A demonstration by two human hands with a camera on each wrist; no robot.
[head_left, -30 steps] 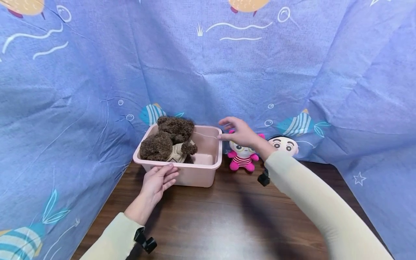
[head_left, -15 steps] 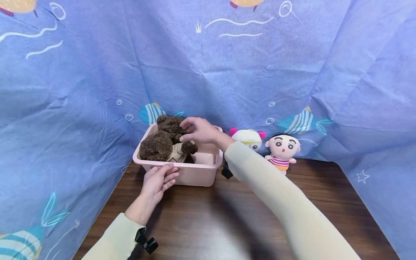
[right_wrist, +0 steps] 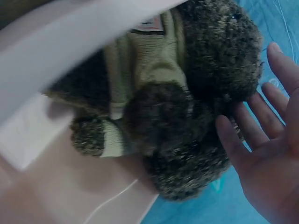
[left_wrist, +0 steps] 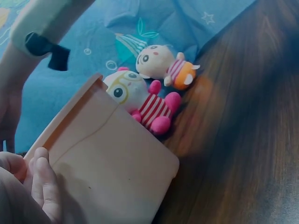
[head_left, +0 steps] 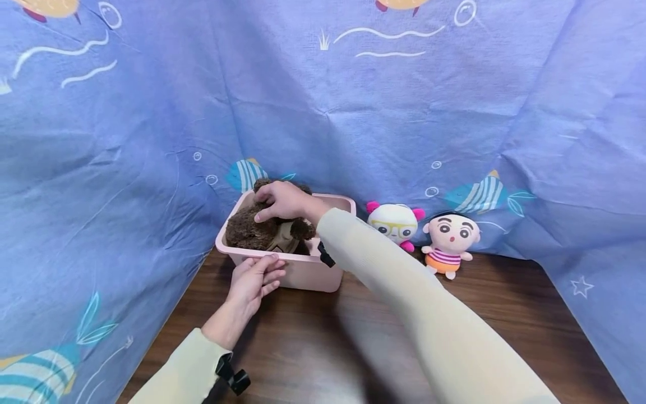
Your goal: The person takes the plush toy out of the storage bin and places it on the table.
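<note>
A pale pink plastic bin [head_left: 313,275] stands at the back left of the table. Inside it lies a dark brown, curly-furred plush bear [head_left: 244,231] in a beige knit sweater, its top rising above the rim. My left hand [head_left: 249,279] grips the bin's front rim, thumb on top and fingers against the outer wall. Over the bear hovers my right hand [head_left: 284,201], fingers bent and parted. In the right wrist view, that hand [right_wrist: 266,144] has its fingers spread right at the edge of the fur.
To the right of the bin sit a white-and-pink panda plush [head_left: 395,224] with yellow glasses and a black-haired doll [head_left: 451,238] in a striped top. A blue fish-print cloth [head_left: 378,123] hangs behind the dark wooden table [head_left: 303,336].
My right hand has swept left from above the panda plush, across the bin, to over the brown bear. My left hand keeps its hold on the rim.
</note>
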